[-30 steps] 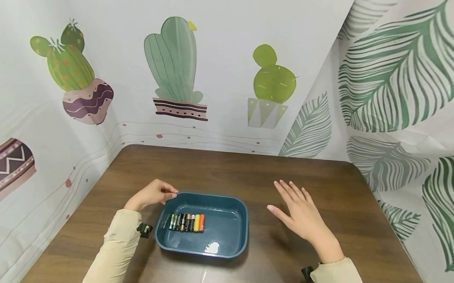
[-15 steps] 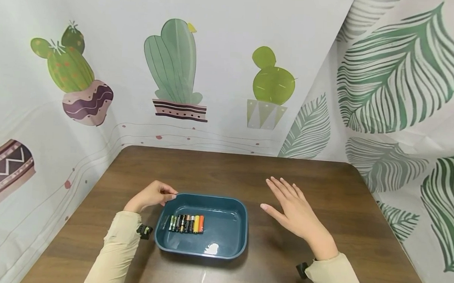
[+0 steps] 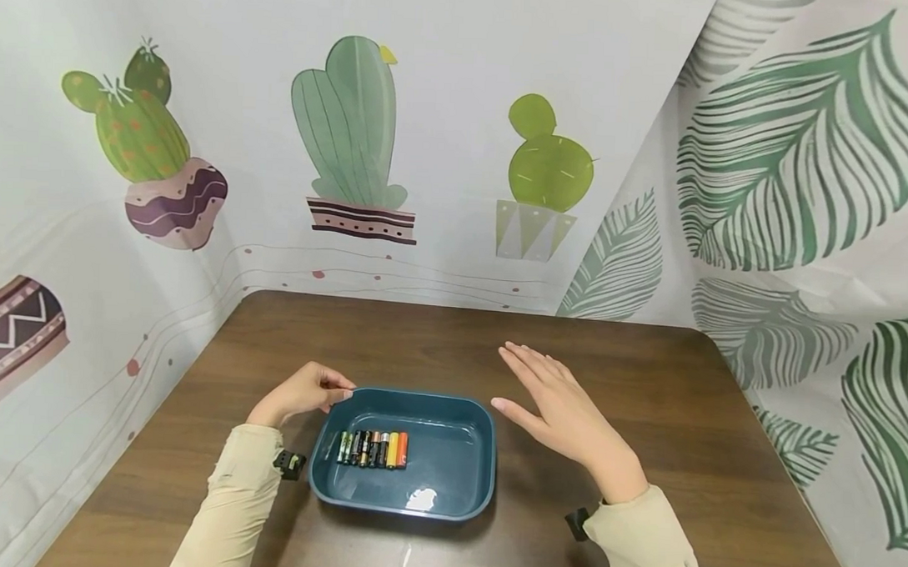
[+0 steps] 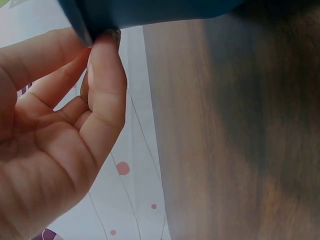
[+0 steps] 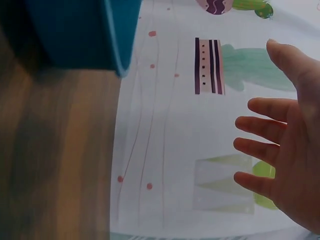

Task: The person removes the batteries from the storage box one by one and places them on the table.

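Note:
A dark blue rectangular tray (image 3: 446,513) with raised walls stands on the table. Inside, toward its left, several batteries (image 3: 373,449) lie side by side in a row; most are dark, with a yellow and an orange one at the right end. My left hand (image 3: 305,393) pinches the tray's back left corner between thumb and fingers, which the left wrist view shows close up on the tray (image 4: 150,11). To the right of the tray my right hand (image 3: 562,408) is held above the table, fingers straight, thumb spread, holding nothing. Its thumb tip appears close to the tray's right rim.
The brown wooden table (image 3: 452,333) has rounded back corners. Behind it and at the sides hangs a white cloth (image 3: 459,150) printed with cacti and leaves. A black wrist device (image 3: 290,464) sits on the left forearm, another black device (image 3: 576,524) on the right.
My right hand has moved left toward the tray, its fingers staying straight. The left hand keeps its pinch on the tray corner, and the tray and batteries stay in place.

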Available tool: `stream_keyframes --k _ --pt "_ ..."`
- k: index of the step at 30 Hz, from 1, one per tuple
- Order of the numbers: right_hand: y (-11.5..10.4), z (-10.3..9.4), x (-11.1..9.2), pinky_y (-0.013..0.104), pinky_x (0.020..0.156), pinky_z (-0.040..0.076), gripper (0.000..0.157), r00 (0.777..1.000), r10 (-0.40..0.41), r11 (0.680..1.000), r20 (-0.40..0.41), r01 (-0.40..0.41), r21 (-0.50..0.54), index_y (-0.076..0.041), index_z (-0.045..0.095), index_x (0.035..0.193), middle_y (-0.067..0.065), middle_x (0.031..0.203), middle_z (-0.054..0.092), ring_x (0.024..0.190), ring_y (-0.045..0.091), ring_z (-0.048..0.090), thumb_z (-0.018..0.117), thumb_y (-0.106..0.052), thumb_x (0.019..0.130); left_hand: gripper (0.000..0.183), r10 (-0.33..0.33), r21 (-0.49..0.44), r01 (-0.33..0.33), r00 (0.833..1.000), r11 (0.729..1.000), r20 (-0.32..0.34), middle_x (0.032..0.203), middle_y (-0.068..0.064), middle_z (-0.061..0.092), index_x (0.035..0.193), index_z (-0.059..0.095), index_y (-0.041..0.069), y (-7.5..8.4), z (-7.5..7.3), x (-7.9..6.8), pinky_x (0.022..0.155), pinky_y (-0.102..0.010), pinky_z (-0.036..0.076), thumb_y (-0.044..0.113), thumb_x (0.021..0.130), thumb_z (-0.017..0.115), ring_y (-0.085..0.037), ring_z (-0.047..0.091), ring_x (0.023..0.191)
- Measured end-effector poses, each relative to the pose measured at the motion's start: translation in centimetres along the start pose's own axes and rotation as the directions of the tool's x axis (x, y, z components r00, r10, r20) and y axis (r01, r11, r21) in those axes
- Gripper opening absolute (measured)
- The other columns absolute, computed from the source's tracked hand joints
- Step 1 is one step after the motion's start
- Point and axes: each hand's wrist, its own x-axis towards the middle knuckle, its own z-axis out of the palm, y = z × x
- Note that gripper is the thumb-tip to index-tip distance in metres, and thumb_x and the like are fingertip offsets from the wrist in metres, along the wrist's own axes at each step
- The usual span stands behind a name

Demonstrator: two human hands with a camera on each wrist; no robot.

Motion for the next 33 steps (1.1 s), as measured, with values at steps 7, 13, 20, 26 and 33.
stream_keyframes --k 7,13,20,26,33 --pt "-1.3 -0.1 1.6 0.045 0.111 0.026 0.069 0.998 -0.067 0.998 -0.009 0.067 0.02 -0.011 0.038 0.148 0.004 0.149 0.041 0.137 0.022 0.036 0.055 -0.051 0.094 0.014 0.012 -0.007 -0.012 1.0 1.0 0.002 0.09 -0.009 0.069 0.099 0.073 -0.001 0.2 -0.1 -0.2 0.065 -0.036 0.055 0.006 0.09 0.066 -0.017 0.059 0.074" --pt "-2.3 -0.1 2.8 0.046 0.109 0.029 0.065 0.995 -0.097 0.995 -0.003 0.097 0.029 -0.011 0.044 0.144 0.004 0.143 0.047 0.134 0.021 0.041 0.058 -0.048 0.093 0.014 0.018 -0.015 -0.017 1.0 1.0 0.005 0.088 -0.009 0.068 0.098 0.073 -0.002 0.2 -0.1 -0.1 0.065 -0.038 0.055 0.006 0.089 0.067 -0.017 0.058 0.071" --pt "-3.3 0.1 4.2 0.045 0.107 0.032 0.062 0.993 -0.115 0.993 0.038 0.114 0.033 -0.011 0.05 0.14 0.006 0.138 0.053 0.129 0.022 0.045 0.061 -0.047 0.091 0.013 0.016 0.001 -0.016 1.0 1.0 -0.002 0.087 -0.008 0.068 0.098 0.073 -0.002 0.1 0.0 -0.1 0.063 -0.036 0.054 0.004 0.089 0.066 -0.017 0.057 0.07" --pt "-4.1 0.5 5.5 0.043 0.108 0.032 0.061 0.99 -0.118 0.992 0.08 0.114 0.055 -0.013 0.05 0.14 0.005 0.138 0.052 0.13 0.02 0.045 0.061 -0.047 0.091 0.014 0.018 0.0 -0.018 1.0 1.0 0.005 0.088 -0.01 0.068 0.099 0.072 -0.003 0.3 0.0 -0.2 0.063 -0.033 0.054 0.005 0.09 0.065 -0.016 0.058 0.071" --pt "-4.9 1.0 6.9 0.042 0.106 0.034 0.059 0.984 -0.141 0.989 0.112 0.134 0.062 -0.012 0.054 0.137 0.004 0.135 0.055 0.128 0.019 0.046 0.057 -0.051 0.093 0.015 0.033 -0.004 -0.033 0.999 0.999 0.017 0.084 -0.009 0.067 0.1 0.071 -0.006 0.4 0.0 -0.2 0.065 -0.039 0.055 0.003 0.09 0.064 -0.016 0.058 0.068"
